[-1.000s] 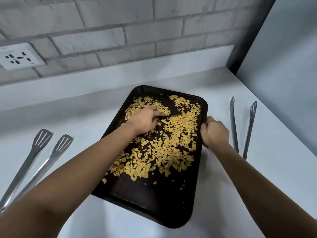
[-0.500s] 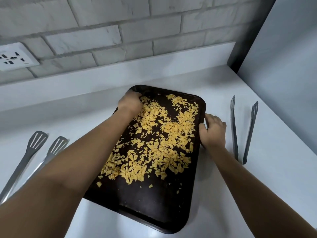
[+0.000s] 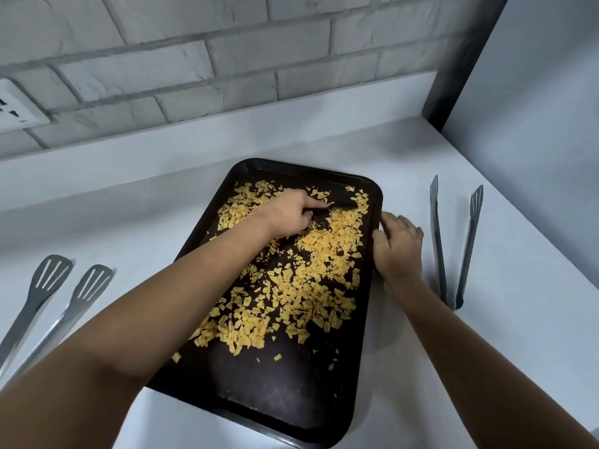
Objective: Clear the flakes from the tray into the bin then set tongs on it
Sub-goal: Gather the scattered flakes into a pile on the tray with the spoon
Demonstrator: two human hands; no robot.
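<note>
A dark rectangular tray [image 3: 246, 406] lies on the white counter, covered over its far and middle parts with yellow flakes [image 3: 311, 286]. My left hand [image 3: 288, 215] rests in the flakes near the tray's far end, forefinger stretched out to the right along the tray floor. My right hand [image 3: 398, 247] holds the tray's right rim, thumb on the edge. Grey tongs [image 3: 438, 241] lie spread on the counter just right of that hand. A second pair of tongs [image 3: 52, 275] lies at the far left. No bin is in view.
A brick wall with a white ledge runs behind the counter, with a wall socket [image 3: 13, 105] at the left edge. A grey panel [image 3: 534, 124] closes off the right side. The tray's near end is bare of flakes.
My left hand moved from the tray's far left corner rightwards across the flakes, leaving a bare streak. My right hand stayed on the right rim.
</note>
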